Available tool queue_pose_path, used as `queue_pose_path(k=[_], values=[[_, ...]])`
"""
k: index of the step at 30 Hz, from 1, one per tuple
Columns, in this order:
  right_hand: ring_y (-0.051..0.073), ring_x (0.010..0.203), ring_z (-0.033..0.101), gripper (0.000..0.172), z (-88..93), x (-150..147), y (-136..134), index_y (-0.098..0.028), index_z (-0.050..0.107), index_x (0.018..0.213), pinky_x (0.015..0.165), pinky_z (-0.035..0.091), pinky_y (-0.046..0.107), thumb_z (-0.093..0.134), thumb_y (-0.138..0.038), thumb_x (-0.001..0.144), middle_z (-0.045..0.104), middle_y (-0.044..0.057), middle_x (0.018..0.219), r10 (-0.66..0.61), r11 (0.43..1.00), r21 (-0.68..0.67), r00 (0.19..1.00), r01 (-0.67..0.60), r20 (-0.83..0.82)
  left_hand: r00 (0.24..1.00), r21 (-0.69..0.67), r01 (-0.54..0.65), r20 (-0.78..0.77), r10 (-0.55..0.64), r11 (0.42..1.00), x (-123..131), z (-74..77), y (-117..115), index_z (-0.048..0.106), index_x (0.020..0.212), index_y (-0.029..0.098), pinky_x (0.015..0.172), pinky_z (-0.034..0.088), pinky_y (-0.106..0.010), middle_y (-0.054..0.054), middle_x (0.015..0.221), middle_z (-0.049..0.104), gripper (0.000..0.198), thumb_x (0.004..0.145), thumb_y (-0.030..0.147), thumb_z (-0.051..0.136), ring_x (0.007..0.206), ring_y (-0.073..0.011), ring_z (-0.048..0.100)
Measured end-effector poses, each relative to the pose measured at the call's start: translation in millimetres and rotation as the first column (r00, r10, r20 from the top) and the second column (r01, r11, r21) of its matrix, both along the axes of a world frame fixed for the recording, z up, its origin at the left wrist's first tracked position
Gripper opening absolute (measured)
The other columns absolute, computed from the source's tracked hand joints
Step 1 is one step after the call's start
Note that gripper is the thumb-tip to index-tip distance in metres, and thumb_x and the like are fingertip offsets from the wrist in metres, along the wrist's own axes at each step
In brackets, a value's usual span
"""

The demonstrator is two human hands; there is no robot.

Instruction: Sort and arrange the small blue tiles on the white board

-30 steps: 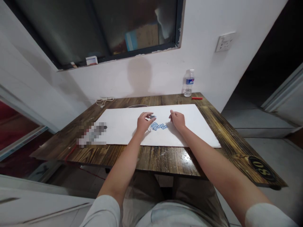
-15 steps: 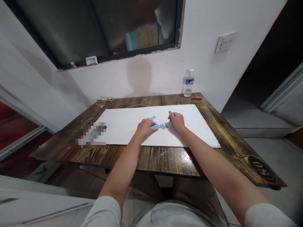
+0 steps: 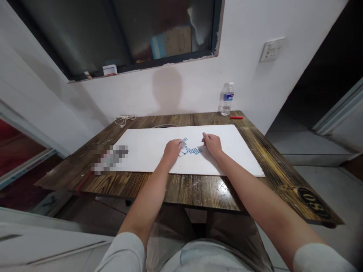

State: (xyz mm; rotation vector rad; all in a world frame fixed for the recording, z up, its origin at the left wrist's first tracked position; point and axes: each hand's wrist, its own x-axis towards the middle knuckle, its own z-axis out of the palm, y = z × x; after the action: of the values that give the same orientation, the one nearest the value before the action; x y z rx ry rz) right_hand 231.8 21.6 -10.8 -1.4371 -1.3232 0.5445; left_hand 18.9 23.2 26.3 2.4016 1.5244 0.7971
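Observation:
Small blue-and-white rectangular pieces [image 3: 191, 150], perhaps cards or printed strips, lie in a loose chain on a white board [image 3: 144, 155]. My left hand [image 3: 172, 149] sits at the left end of the chain, its fingertips curled onto a small pale piece [image 3: 183, 143]. I cannot tell whether it grips that piece. One more blue-and-white piece [image 3: 184, 139] lies just above those fingertips. My right hand [image 3: 212, 144] rests flat on the board, fingers loose, just right of the chain and touching nothing visible.
The board lies on a dark wooden table [image 3: 198, 190]. A pixelated object [image 3: 111, 159] sits at the board's left edge. Along the back stand a water bottle [image 3: 227, 99], a red stick [image 3: 236, 117] and a white cable [image 3: 123, 119].
The pieces have spread from a tight cluster into a longer chain reaching right and up. My left hand has drawn slightly left. My right hand has barely moved.

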Motion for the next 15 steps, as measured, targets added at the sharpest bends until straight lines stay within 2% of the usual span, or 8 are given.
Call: queue_pose_path(k=[4,6,10,15], values=[[0.015,0.054,0.055,0.056,-0.4,0.2,0.3,-0.019,0.061,0.057,0.057,0.036,0.028,0.038,-0.06,0.088,0.058,0.001,0.051,-0.002,1.0,-0.004,1.0,0.002,0.007,0.959,-0.047,-0.054,0.275,0.065,0.997,1.0,-5.7,6.9,0.072,0.103,0.02,0.081,0.048,-0.027,-0.003,0.1,0.072,0.029,0.083,0.018,0.051,0.09,-0.0178,0.064],[0.016,0.054,0.055,0.056,-0.6,0.3,0.7,-0.019,0.061,0.057,0.057,0.037,0.028,0.038,-0.06,0.088,0.059,0.001,0.051,-0.001,1.0,-0.006,1.0,0.001,0.01,0.938,-0.087,-0.068,0.334,0.093,0.994,1.4,-7.2,7.9,0.071,0.104,0.02,0.075,0.049,-0.027,-0.003,0.094,0.073,0.027,0.083,0.025,0.054,0.084,-0.0175,0.065],[0.016,0.054,0.056,0.057,-1.4,0.4,1.3,-0.019,0.061,0.057,0.057,0.037,0.028,0.038,-0.061,0.087,0.06,0.001,0.052,0.0,1.0,-0.01,1.0,0.0,0.003,0.956,-0.11,-0.137,0.246,0.16,0.985,0.0,-6.1,5.1,0.072,0.101,0.021,0.07,0.048,-0.028,-0.003,0.085,0.072,0.025,0.082,0.031,0.058,0.077,-0.0178,0.064],[0.016,0.055,0.056,0.056,-2.1,0.4,2.0,-0.019,0.062,0.059,0.058,0.038,0.028,0.038,-0.061,0.087,0.06,0.001,0.052,0.001,1.0,-0.009,1.0,-0.001,0.004,0.973,-0.082,-0.198,0.105,0.206,0.977,-2.2,-0.5,0.4,0.07,0.104,0.022,0.078,0.046,-0.027,-0.004,0.103,0.072,0.025,0.084,0.03,0.056,0.094,-0.0183,0.063]])
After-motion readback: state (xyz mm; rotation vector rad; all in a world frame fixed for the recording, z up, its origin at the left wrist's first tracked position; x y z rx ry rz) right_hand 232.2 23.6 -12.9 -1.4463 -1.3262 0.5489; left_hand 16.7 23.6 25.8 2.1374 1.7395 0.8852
